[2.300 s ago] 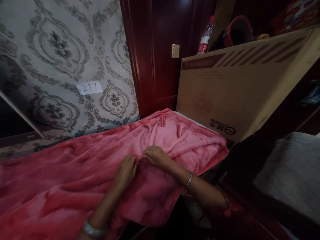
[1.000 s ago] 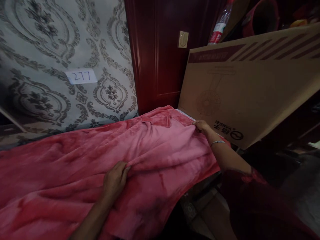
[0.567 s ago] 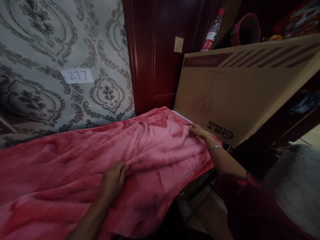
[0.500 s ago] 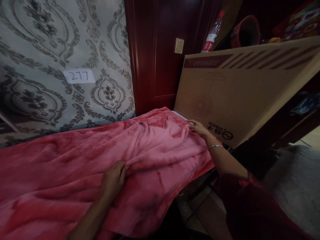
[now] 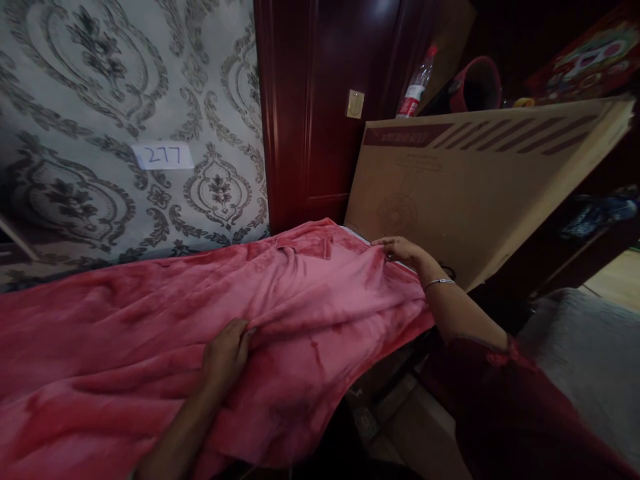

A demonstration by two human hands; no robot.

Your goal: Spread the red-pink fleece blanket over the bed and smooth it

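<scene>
A pink fleece blanket (image 5: 150,333) lies spread over a low surface along the patterned wall. My left hand (image 5: 226,353) presses on a fold near the blanket's front edge, fingers curled into the cloth. My right hand (image 5: 400,250), with a thin bangle on the wrist, reaches to the far right end and pinches the blanket's edge close beside the cardboard box (image 5: 475,180). The cloth between both hands is pulled fairly flat, with shallow wrinkles.
The large cardboard box leans at the right. A dark red wooden door (image 5: 320,113) stands behind it. A paper label reading 277 (image 5: 163,156) is stuck on the wallpaper. A plastic bottle (image 5: 416,87) and red container (image 5: 475,83) sit behind the box. Grey cushion (image 5: 585,360) at right.
My right hand left its place beside the left one and went to the blanket's far right edge, stretching the cloth flatter. My left hand stayed on its fold.
</scene>
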